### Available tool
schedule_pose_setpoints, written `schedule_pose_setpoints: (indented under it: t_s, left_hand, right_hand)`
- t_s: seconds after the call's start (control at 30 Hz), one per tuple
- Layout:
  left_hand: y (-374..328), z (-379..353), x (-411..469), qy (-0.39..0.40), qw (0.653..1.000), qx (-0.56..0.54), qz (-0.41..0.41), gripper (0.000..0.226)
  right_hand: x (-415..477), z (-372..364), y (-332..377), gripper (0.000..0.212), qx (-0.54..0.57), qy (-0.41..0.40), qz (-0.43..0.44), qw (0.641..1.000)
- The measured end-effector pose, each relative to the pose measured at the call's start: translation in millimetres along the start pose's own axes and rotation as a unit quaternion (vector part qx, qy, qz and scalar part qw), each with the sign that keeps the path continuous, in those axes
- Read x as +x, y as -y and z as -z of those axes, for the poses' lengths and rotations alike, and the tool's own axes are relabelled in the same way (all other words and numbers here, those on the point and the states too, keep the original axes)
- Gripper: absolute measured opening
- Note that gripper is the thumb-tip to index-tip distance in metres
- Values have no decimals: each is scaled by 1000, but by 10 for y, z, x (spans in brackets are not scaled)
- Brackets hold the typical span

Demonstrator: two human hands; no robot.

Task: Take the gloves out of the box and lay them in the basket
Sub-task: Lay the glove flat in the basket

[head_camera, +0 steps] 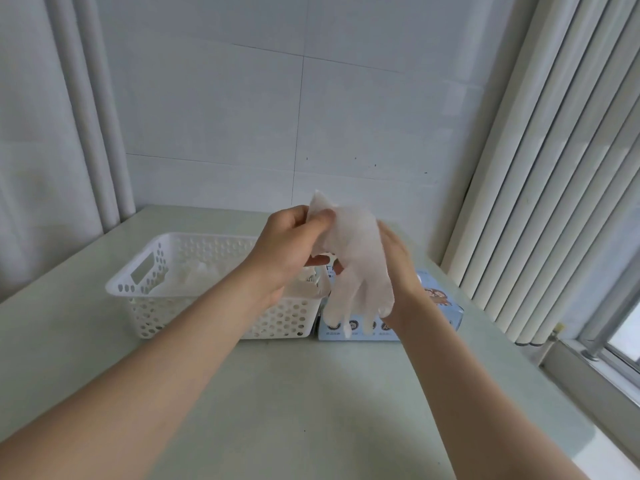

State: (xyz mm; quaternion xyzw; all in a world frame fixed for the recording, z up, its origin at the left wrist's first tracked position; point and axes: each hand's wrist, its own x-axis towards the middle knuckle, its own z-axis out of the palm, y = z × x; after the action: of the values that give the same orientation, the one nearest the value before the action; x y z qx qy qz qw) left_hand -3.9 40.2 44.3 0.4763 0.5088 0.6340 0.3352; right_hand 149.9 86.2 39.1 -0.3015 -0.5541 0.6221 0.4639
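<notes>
Left fingers (pixel 320 216) pinching glove (pixel 356 258) cuff, right hand (pixel 398 268) open beside it, pale green counter (pixel 311 393), tiled wall (pixel 277 116)

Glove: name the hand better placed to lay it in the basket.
Left. The left hand pinches the glove at its cuff, above the white basket; the right hand is over the glove box.

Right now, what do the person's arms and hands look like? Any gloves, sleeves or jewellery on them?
Both are bare. The left hand and right hand wear no gloves, and no rings show on the fingers. Both forearms are uncovered as far as the picture's edge: no sleeves, watch or bracelet in view.
</notes>
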Motion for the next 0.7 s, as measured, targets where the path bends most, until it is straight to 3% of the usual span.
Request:
schedule_pose_setpoints:
  t_s: [0.1, 0.2, 0.33, 0.47, 0.57, 0.7]
  left_hand:
    - [-21, 36, 13, -38, 999, 1, -16, 29]
    - [-60, 64, -11, -46, 998, 19, -43, 31]
    - [-106, 116, -9, -60, 996, 62, -37, 24]
    - [-131, 143, 6, -58, 997, 43, -16, 21]
    - [-129, 143, 1, -40, 999, 33, 0, 22]
    - [-154, 181, 12, -36, 999, 27, 16, 24]
  right_hand:
    - [-8, 19, 39, 56, -18, 100, -66, 993]
    - [10, 46, -5, 63, -90, 158, -4, 983]
    - [55, 53, -41, 41, -136, 129, 33, 982]
    - [32, 48, -2, 23, -89, 83, 15, 992]
    - [51, 43, -3, 28, -164, 13, 25, 986]
    - [88, 42, -25, 27, -171, -34, 34, 984]
